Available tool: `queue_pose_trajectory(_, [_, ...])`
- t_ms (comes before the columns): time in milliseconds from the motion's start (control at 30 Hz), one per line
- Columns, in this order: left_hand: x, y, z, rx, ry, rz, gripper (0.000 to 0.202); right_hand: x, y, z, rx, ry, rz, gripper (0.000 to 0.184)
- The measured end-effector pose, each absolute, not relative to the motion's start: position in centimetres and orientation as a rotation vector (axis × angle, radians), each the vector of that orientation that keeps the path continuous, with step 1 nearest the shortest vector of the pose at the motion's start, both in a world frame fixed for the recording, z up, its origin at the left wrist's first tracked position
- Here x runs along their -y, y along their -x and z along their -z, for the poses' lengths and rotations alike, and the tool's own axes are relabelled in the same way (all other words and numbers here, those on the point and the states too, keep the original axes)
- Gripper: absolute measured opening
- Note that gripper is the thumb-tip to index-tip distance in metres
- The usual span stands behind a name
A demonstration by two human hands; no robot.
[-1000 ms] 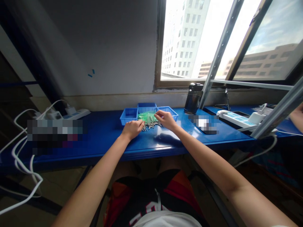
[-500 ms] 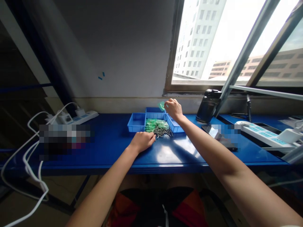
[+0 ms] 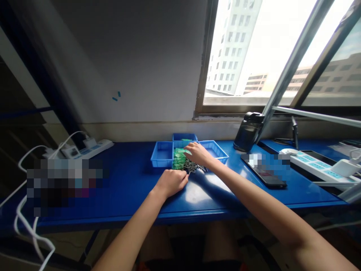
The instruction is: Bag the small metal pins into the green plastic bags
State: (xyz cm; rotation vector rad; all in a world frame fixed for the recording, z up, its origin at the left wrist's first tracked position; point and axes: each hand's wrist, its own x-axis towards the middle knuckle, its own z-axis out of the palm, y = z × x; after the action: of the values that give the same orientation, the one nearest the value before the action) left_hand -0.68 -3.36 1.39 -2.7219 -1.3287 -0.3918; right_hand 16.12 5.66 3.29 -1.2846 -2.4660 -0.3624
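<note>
A white power strip lies well left of my left fingers on a blue table; nearer, just beyond them, sits the left blue bin. My left hand rests curled, its gap narrow; whether it grips a piece, I cannot tell. Green packets lie beyond those fingertips, the rear blue bin behind, thin metal pieces heaped between both hands. My right hand bends over packets and pieces, its hold hidden. Right of its fingers stand the right blue bin, a black bottle and, nearer me, a phone.
</note>
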Motion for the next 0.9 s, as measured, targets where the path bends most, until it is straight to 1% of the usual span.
queue_pose_trajectory(133, [3.5,0.8,-1.3,1.340,2.714,0.417,0.036,-4.1,-15.2,-2.9,2.554,1.303,0.306,0.025])
queue_pose_trajectory(267, [3.4,0.9,-1.1,1.321,2.716,0.423,0.037,-4.8,-15.1,-3.5,2.478,1.345,0.379,0.029])
queue_pose_trajectory(400, [3.5,0.9,-1.1,1.379,2.699,0.444,0.037,-5.7,-15.1,-3.9,2.514,1.360,0.385,0.021])
queue_pose_trajectory(467, [3.6,0.8,-1.1,1.397,2.702,0.439,0.037,-5.7,-15.0,-3.8,2.523,1.386,0.409,0.024])
queue_pose_trajectory(633, [3.7,0.8,-1.1,1.383,2.710,0.440,0.037,-4.7,-15.3,-4.1,2.265,1.405,0.451,0.024])
queue_pose_trajectory(700, [3.5,0.9,-0.9,1.380,2.710,0.447,0.037,-4.0,-15.9,-4.4,2.141,1.335,0.351,0.024])
queue_pose_trajectory(767, [3.4,1.0,-0.8,1.382,2.709,0.467,0.038,-3.2,-16.8,-4.5,2.038,1.241,0.172,0.020])
queue_pose_trajectory(833, [3.5,0.9,-0.8,1.407,2.710,0.508,0.041,-2.1,-17.7,-4.2,1.972,1.157,-0.076,0.017])
queue_pose_trajectory(900, [3.6,0.8,-0.9,1.448,2.729,0.578,0.044,-0.8,-18.5,-3.6,1.919,1.091,-0.377,0.020])
